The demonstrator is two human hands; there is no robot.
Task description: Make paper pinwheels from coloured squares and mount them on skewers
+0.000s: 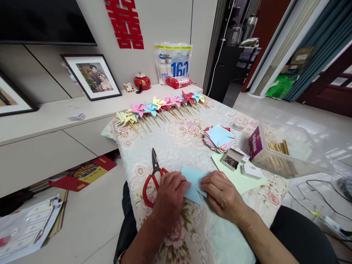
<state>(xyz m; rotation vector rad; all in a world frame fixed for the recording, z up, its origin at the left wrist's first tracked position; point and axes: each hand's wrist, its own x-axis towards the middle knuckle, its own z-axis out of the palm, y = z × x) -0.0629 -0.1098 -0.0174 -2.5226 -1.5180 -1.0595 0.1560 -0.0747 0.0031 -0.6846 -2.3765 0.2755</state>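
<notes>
A light blue paper square (194,183) lies on the floral tablecloth (178,139), partly folded. My left hand (169,196) presses its left side and my right hand (222,196) holds its right side, fingers pinching the paper. Red-handled scissors (154,176) lie just left of my left hand. A pale green sheet (242,179) lies under my right hand's far side.
A row of several finished paper pinwheels (162,106) lines the table's far edge. A stack of coloured paper squares (219,138), an open box of pins (231,160), a small white box (251,171) and a clear tub of wooden sticks (286,154) stand at right.
</notes>
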